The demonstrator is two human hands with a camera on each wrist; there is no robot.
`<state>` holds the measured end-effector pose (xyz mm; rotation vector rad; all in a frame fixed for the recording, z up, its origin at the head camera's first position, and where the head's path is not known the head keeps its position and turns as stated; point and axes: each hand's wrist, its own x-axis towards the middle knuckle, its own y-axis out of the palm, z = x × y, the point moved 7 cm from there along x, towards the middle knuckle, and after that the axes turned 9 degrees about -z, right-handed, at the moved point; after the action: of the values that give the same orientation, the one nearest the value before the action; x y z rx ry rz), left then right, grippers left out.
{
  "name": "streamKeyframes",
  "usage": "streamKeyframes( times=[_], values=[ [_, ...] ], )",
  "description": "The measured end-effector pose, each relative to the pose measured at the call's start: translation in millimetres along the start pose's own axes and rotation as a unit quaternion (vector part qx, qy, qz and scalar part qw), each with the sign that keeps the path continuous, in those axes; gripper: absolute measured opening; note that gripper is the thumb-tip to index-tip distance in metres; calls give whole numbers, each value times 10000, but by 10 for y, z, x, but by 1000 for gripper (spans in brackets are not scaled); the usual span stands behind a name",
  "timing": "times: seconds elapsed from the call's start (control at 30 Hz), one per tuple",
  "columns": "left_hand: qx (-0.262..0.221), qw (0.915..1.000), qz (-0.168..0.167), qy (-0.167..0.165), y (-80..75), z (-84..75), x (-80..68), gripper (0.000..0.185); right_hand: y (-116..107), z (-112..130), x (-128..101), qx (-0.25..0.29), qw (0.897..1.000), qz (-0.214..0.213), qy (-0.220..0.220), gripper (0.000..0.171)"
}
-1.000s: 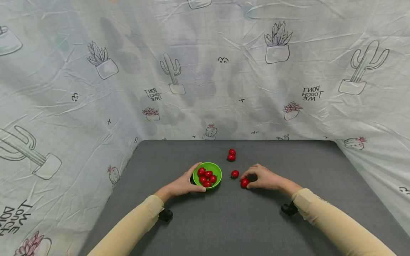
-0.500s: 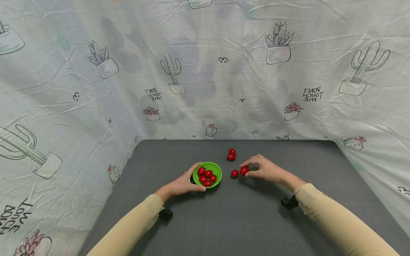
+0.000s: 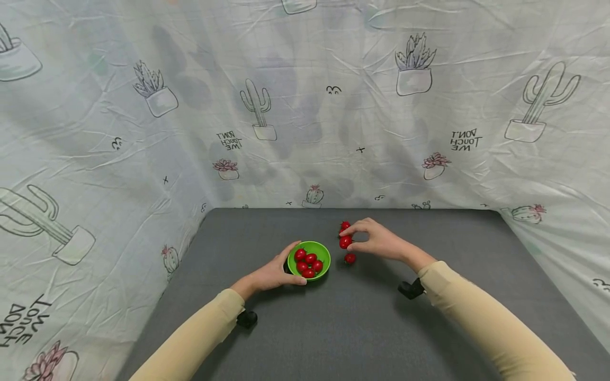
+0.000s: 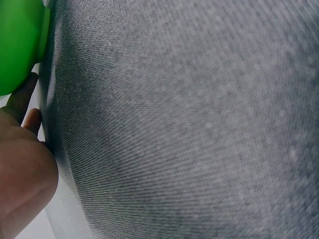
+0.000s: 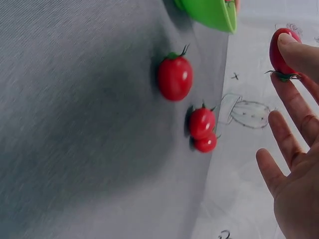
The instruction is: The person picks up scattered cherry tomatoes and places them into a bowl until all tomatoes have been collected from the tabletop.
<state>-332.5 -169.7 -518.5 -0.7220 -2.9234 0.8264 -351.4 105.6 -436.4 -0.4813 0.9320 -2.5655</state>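
My left hand [image 3: 269,275] grips a green bowl [image 3: 320,248], thumb along the near side and fingers round the far left. Several red cherry tomatoes [image 3: 311,259] lie in it. In the left wrist view, fingers [image 4: 26,97] reach under the side of the bowl [image 4: 20,40]. Right of the bowl, my right hand [image 3: 379,241] pinches one cherry tomato [image 5: 279,50] between thumb and fingertips, above the table; its other fingers are spread. A loose tomato [image 5: 174,78] lies below it. Two more tomatoes [image 5: 202,123] sit close together farther back, partly hidden by the hand in the head view.
The grey tabletop [image 3: 305,333] carries all of these. Behind and along the left hangs a pale curtain [image 3: 305,106] printed with cacti. A dark wrist camera [image 3: 411,289] sits under the right sleeve, another wrist camera [image 3: 247,319] under the left.
My right hand has lifted the pinched tomato off the table and carried it left and away, past the loose tomato toward the bowl. The left hand and bowl stay in place.
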Motion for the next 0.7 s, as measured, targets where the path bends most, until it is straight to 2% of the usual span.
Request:
streamKeyframes(
  times=[0.37, 0.7],
  values=[
    [98, 9998, -95, -154, 21, 19, -2, 111, 175, 147, 207, -14, 9999, 113, -107, 33],
    [-46, 10000, -27, -80, 51, 0, -24, 109, 297, 192, 321, 11, 9997, 194, -120, 31]
  ],
)
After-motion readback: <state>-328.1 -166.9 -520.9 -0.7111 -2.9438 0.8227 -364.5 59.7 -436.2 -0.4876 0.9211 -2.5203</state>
